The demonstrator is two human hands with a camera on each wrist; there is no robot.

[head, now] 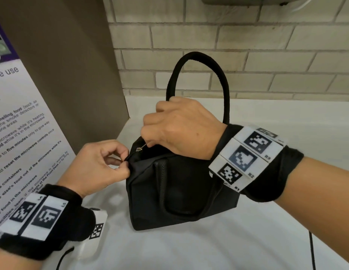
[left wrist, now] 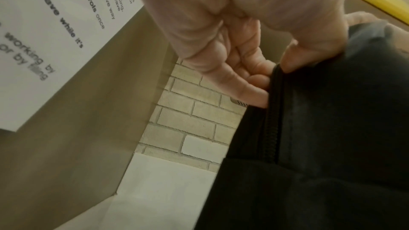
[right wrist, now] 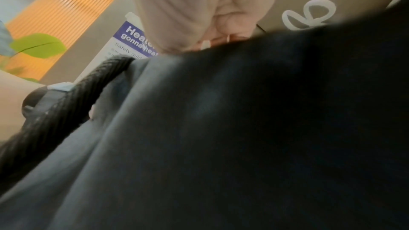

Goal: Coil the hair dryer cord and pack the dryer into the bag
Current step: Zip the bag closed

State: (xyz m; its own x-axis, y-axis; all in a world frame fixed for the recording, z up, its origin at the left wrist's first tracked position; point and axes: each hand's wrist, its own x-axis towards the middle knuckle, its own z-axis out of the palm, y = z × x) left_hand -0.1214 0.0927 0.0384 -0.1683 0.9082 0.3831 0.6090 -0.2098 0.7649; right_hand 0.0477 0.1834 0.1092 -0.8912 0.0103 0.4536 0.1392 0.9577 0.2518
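Near the white counter's (head: 267,230) left edge, left hand (head: 95,164) pinching the black handbag's (head: 179,191) zipper end; right hand (head: 181,127) clamped on the zipper pull (head: 139,148). Hair dryer unseen, presumably inside. Risk: slipping fabric, jammed zipper teeth, snagged cord.

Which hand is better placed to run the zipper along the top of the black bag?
The right hand, probably: it already pinches the zipper pull above the bag. The left hand pinches the fabric at the bag's end corner, so it suits bracing instead.
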